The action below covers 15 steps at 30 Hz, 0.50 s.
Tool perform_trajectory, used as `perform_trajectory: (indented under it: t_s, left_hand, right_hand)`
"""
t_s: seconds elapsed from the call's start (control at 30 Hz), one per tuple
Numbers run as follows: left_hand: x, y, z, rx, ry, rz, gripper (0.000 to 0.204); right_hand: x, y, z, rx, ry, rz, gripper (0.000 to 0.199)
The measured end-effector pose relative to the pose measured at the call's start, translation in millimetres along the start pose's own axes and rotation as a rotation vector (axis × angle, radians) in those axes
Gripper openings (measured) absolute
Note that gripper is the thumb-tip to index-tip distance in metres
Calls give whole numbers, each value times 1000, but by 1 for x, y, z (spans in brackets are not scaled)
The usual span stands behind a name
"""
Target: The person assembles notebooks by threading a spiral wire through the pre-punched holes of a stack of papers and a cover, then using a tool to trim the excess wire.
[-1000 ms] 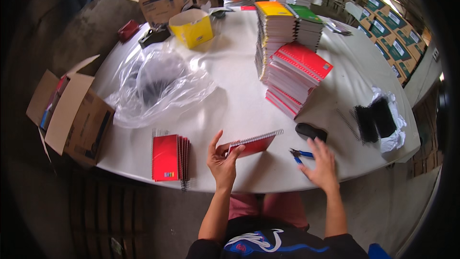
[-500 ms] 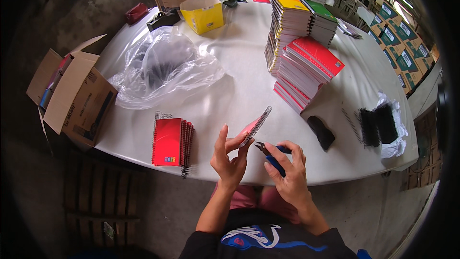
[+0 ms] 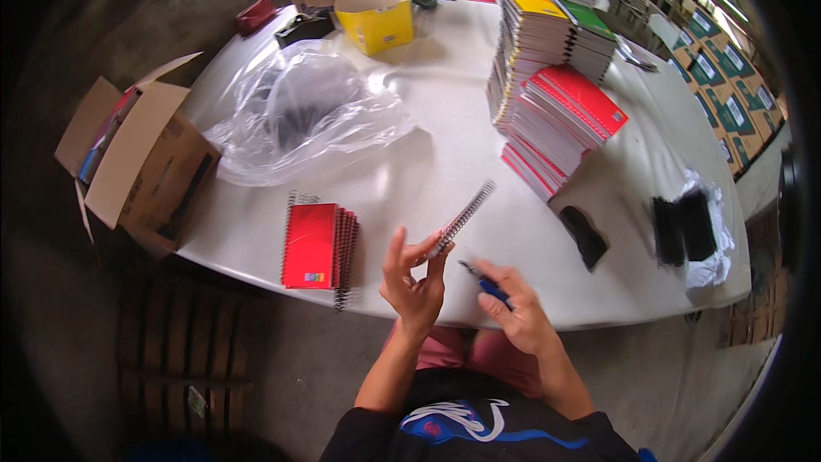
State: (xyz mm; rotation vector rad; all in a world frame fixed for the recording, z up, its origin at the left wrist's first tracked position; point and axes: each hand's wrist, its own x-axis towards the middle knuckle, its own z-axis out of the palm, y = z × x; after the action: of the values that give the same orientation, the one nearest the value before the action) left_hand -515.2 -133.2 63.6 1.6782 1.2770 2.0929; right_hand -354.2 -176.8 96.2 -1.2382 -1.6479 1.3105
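One white surface (image 3: 445,162) carries the goods. Landmark: the tall stack of spiral notebooks (image 3: 556,111), red-covered in front with yellow- and green-topped piles behind it. Left of the stack lies one crumpled clear plastic bag (image 3: 299,115) with dark contents. Beyond the bag stands one yellow box (image 3: 375,19). Well left of the stack, off the surface's edge, stands one open cardboard carton (image 3: 137,162). Below and left of the stack lies one small pile of red notebooks (image 3: 318,246), spiral edges showing. Right of the stack, two black items rest on white wrapping (image 3: 684,227); one more black item (image 3: 584,235) lies just below the stack.

One single spiral notebook (image 3: 462,220) is held edge-on below the stack, above the surface's near edge. The left hand (image 3: 415,278) pinches its lower end between thumb and fingertips, the other fingers spread upward. The right hand (image 3: 513,308) is loosely closed around one blue pen (image 3: 483,282), palm down, just right of the notebook.
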Motion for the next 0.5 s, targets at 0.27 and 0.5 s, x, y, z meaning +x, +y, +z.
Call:
perform_trajectory:
  t_s: [0.27, 0.5]
  left_hand:
    - [18, 16, -31, -640, 210, -548, 30]
    - [30, 30, -95, -419, 334, -361, 25]
  right_hand:
    - [13, 27, -14, -922, 366, -58, 51]
    - [122, -44, 68, 418, -15, -278, 56]
